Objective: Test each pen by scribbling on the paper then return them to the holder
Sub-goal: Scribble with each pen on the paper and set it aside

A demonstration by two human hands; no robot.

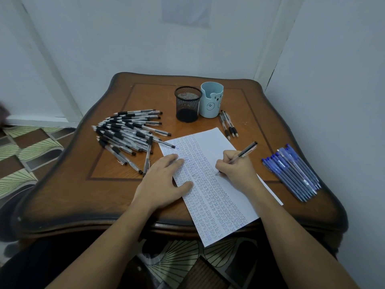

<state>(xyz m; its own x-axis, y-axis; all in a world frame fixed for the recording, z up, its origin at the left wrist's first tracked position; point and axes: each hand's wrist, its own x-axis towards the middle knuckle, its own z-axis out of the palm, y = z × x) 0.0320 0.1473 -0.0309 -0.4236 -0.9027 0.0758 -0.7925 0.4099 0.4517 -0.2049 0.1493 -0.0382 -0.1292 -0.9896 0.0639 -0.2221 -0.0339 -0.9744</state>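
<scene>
The right hand pinches a pen with its tip down on the paper, which lies slanted across the brown worktop and overhangs its near edge. The left hand lies flat with fingers spread, pressing the sheet's left side. A black mesh holder and a pale blue bear cup stand side by side behind the paper. A heap of black-grip pens lies to the left, three pens sit near the cup, and blue pens lie to the right.
</scene>
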